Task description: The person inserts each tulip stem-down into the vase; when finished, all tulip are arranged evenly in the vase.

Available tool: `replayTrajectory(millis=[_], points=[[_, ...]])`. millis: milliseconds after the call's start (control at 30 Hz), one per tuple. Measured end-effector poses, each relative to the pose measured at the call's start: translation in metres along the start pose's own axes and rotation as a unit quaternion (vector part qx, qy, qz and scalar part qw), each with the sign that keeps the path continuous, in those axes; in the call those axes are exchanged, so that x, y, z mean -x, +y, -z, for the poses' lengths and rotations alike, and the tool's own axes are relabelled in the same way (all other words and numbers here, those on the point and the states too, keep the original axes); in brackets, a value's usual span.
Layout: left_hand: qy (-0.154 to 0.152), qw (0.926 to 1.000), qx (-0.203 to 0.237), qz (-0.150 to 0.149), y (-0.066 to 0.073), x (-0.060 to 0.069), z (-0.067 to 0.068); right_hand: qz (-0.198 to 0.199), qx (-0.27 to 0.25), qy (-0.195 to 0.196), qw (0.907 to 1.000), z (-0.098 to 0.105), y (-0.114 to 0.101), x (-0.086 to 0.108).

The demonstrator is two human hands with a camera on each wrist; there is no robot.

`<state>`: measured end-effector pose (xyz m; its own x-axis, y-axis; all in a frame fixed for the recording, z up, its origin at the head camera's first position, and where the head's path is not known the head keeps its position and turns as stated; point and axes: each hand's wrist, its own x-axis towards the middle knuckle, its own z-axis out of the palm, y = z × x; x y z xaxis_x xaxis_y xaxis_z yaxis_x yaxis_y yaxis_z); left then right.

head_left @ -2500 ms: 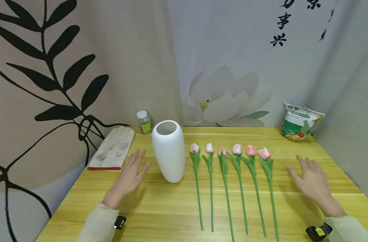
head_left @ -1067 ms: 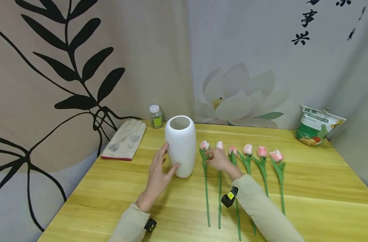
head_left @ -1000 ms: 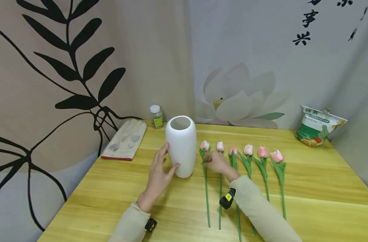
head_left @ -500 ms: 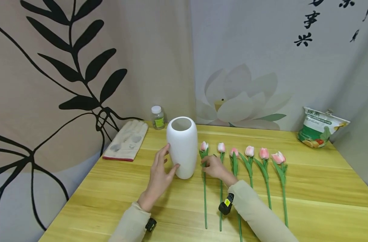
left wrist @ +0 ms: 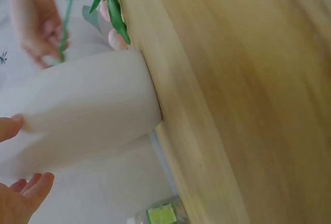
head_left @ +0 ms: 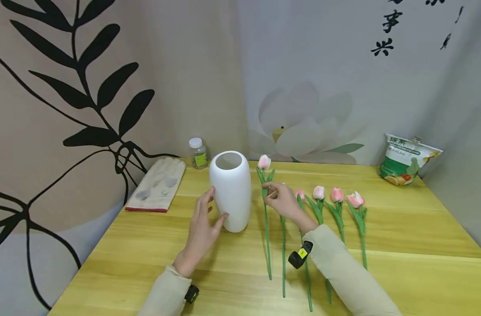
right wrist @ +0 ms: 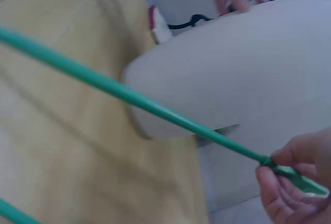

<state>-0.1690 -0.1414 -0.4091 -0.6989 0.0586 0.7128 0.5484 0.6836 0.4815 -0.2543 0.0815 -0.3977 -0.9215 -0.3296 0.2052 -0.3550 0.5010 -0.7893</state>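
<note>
A white vase [head_left: 232,193] stands upright on the wooden table. My left hand [head_left: 201,228] holds its near left side, thumb and fingers spread around the wall; in the left wrist view the fingertips [left wrist: 39,190] touch it. To the right of the vase, my right hand [head_left: 281,202] pinches a pink-and-white artificial tulip [head_left: 264,162] by the stem just under its leaves. That tulip is raised off the table, bloom up, its green stem [right wrist: 139,100] slanting across the right wrist view. Several more tulips [head_left: 318,192] lie in a row, partly hidden by my right hand and sleeve.
Behind the vase on the left is a small white-capped jar [head_left: 198,153] with a green label. Folded cloth gloves [head_left: 157,184] lie at the table's left edge. A green-and-white snack bag [head_left: 406,159] stands at the back right, near the curtain.
Both hands came inward from apart: the left took hold of the vase, the right reached the leftmost tulip. Since half a second ago, that tulip has risen off the table.
</note>
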Motion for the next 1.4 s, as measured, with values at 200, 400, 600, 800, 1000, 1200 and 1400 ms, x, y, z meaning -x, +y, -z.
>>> replayTrajectory(millis=[200, 400, 600, 800, 1000, 1200, 1400], points=[[0.027, 0.9996, -0.003, -0.011, -0.001, 0.002, 0.000, 0.047, -0.024, 0.021, 0.9984, 0.035, -0.041, -0.010], [0.031, 0.9994, -0.005, -0.016, -0.003, 0.002, 0.001, 0.160, -0.037, 0.081, 0.9831, 0.066, -0.079, -0.023], [0.023, 0.9995, -0.007, -0.019, -0.005, 0.003, 0.002, 0.271, -0.086, 0.119, 0.9513, 0.095, -0.121, -0.027], [0.015, 0.9998, -0.009, -0.012, -0.005, 0.003, 0.003, 0.384, -0.139, 0.168, 0.8973, 0.119, -0.165, -0.031], [0.016, 0.9996, -0.017, -0.014, -0.005, 0.003, 0.004, 0.435, -0.175, 0.205, 0.8589, 0.125, -0.197, -0.032], [0.011, 0.9997, -0.015, -0.019, -0.005, 0.001, 0.002, 0.433, -0.178, 0.255, 0.8460, 0.126, -0.209, -0.033], [0.001, 0.9999, -0.010, -0.013, -0.004, -0.001, 0.001, 0.439, -0.088, 0.251, 0.8582, 0.113, -0.197, -0.039]])
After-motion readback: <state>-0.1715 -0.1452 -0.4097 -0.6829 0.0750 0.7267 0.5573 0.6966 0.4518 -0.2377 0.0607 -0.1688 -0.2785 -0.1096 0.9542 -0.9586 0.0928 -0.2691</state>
